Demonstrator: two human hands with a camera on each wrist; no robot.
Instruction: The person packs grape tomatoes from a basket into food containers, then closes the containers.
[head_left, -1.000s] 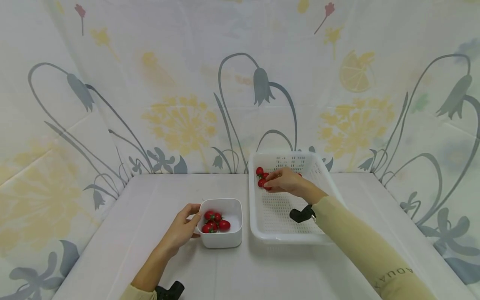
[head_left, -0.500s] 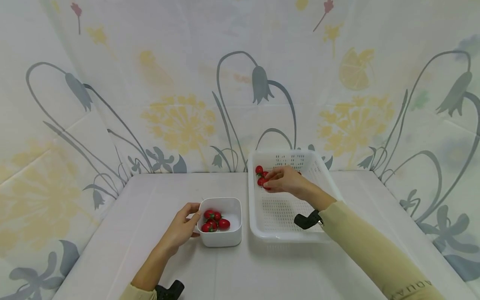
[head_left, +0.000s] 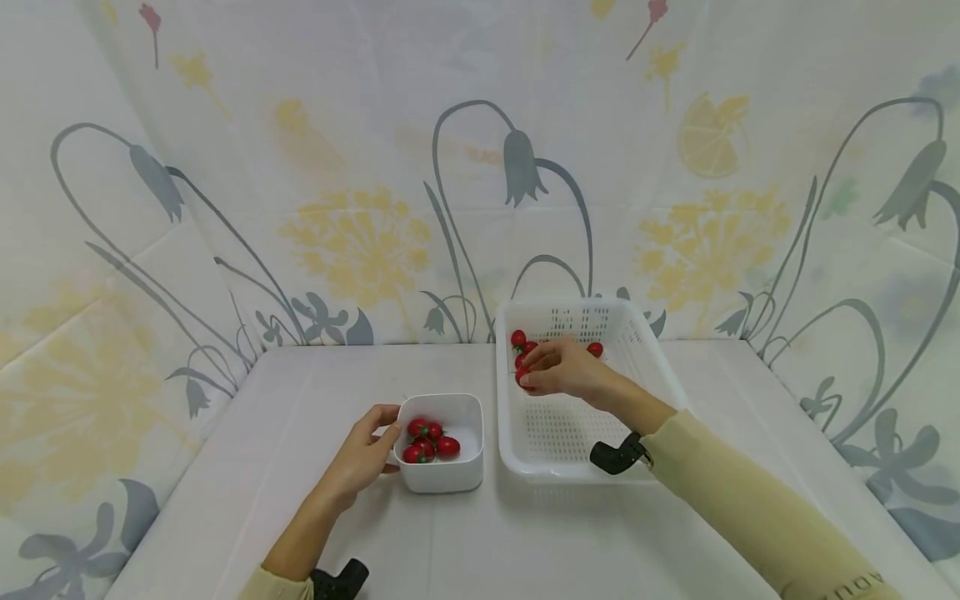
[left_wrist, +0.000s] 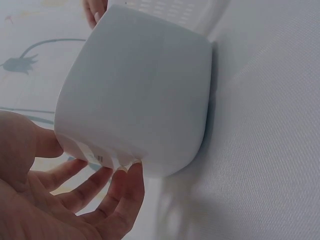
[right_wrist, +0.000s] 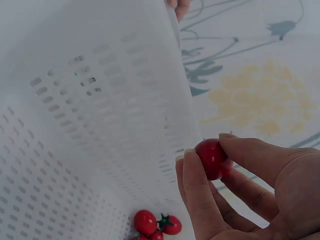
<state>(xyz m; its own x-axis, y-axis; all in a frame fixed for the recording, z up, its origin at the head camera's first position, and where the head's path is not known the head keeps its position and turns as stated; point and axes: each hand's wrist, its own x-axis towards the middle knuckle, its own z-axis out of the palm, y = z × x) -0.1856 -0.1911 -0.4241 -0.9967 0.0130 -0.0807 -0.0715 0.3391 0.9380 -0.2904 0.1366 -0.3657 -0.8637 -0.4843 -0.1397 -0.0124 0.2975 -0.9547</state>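
Beige sleeve (head_left: 757,508), partial lettering "AQU", above white perforated basket (head_left: 660,367).

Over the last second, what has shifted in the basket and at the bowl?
The right hand has lifted a cherry tomato, pinched in its fingertips, and drawn back slightly from the cluster in the basket, uncovering another tomato. The left hand still holds the white bowl; its tomatoes are unchanged.

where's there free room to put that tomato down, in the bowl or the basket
The white bowl is bare along its right side; its left side is crowded with tomatoes. The basket has a bare perforated floor near the front rim; its far left corner, by the right hand, is crowded.
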